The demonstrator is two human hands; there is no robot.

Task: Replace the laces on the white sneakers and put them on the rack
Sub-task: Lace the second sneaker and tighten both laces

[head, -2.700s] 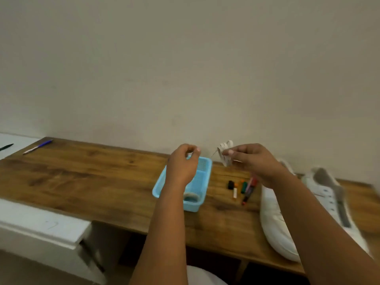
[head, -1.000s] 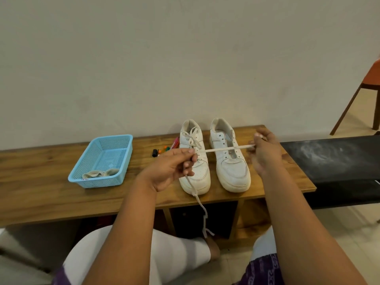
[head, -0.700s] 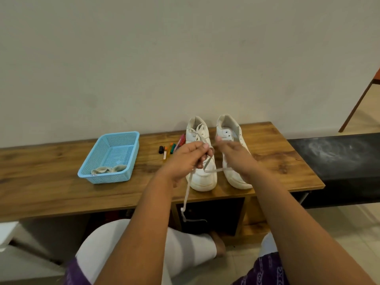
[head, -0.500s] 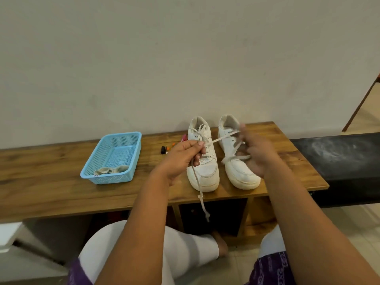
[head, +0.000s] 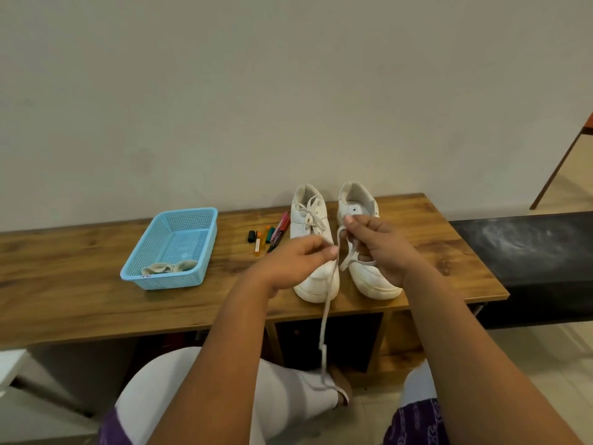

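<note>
Two white sneakers stand side by side on the wooden bench [head: 96, 303], toes toward me. The left sneaker [head: 309, 226] has a lace in it; the right sneaker [head: 357, 203] shows none. A loose white lace [head: 325, 316] runs between my hands above the shoes and hangs down past the bench edge to my knee. My left hand [head: 298, 258] pinches the lace between thumb and fingers. My right hand [head: 375, 242] holds loops of it wound round its fingers.
A light blue basket [head: 192, 220] with a bundled cream lace [head: 168, 268] inside sits on the bench's left part. Several coloured markers [head: 271, 234] lie beside the left sneaker. A dark bench top [head: 529, 252] adjoins on the right; a chair leg [head: 561, 162] stands at far right.
The lace was unrolled from a small bundle and stretched between my hands. My hands have come closer together, and loops now lie round my right fingers. The free end hangs lower.
</note>
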